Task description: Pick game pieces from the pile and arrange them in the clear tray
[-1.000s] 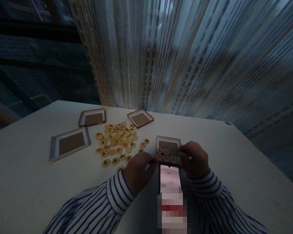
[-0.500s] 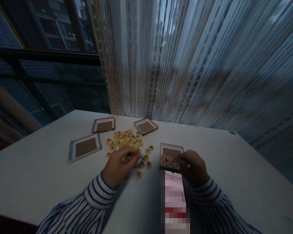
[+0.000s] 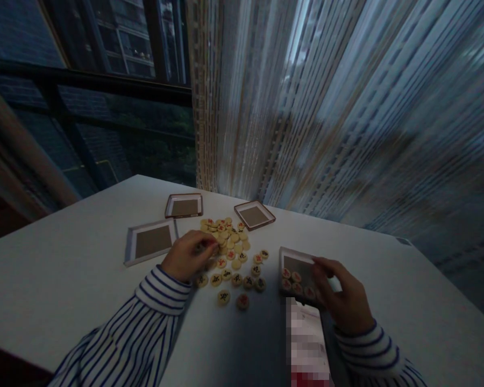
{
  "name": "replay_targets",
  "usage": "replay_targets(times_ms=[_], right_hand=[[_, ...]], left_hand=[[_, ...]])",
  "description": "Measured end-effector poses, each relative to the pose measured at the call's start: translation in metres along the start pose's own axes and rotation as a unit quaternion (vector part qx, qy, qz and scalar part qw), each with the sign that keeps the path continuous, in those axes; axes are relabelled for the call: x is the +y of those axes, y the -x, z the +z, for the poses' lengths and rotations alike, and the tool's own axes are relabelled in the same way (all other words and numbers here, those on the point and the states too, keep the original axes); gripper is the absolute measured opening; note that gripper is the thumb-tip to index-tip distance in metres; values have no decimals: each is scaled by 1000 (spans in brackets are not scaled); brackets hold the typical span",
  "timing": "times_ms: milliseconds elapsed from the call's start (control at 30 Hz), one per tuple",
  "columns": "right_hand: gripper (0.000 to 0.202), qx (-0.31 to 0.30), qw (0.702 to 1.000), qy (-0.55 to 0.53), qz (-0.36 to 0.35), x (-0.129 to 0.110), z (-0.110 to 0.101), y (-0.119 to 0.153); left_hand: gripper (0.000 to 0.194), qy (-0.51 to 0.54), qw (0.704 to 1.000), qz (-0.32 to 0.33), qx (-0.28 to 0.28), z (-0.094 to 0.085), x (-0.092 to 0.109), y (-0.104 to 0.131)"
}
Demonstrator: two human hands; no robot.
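My left hand is over the left side of a heap of round yellowish pieces, its thumb and fingertips pinched together; what they hold, if anything, is hidden. Nearer me lie pieces with dark characters and one with a red character. My right hand is at the right edge of a shallow box, fingers bent around its rim. Several red-marked pieces sit inside the box along its near and left sides.
Three shallow trays, at the back left, left and back centre, lie around the heap. A phone, partly pixelated, lies in front of the box. Curtains hang behind the table.
The view has shifted, so the table items sit further right. My left hand has drawn back leftward from the near pieces, uncovering several dark-marked ones. My right hand's fingers now reach around the box edge.
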State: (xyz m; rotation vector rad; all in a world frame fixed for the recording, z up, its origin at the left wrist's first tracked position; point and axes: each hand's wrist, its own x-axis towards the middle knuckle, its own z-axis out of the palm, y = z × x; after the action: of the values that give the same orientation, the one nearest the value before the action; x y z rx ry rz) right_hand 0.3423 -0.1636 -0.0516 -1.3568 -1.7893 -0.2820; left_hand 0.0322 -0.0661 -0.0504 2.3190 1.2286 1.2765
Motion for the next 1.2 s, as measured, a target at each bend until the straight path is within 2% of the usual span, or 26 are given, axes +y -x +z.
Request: replay_targets(times_ms=[133,233,400,567,633,933,1200], right_hand=[[12,-2,1000,3,-8,-11,1,-16],[10,-57,997,-8,-52,-21,14,-27],[13,-226,965,38,-126,-40,43,-45],[23,-418,897,75,-124,-62,66,-67],[22,-462,873,91,-130,-69,73,-75],[23,-514,838,123,-136,-77,92,-89],[20,-516,834,142,-133,-79,96,-92]], left_hand=[[13,-52,998,41,-24,-8,-13,-1],[13,-69,996,46,-22,-11,-21,-1],[9,-89,995,37,-27,-6,-28,1],[9,-99,994,23,-41,-2,-29,3],[9,-104,993,21,-42,-2,-29,3],[11,-108,993,22,-50,-1,-26,3],[13,-105,993,21,-49,0,-25,2]])
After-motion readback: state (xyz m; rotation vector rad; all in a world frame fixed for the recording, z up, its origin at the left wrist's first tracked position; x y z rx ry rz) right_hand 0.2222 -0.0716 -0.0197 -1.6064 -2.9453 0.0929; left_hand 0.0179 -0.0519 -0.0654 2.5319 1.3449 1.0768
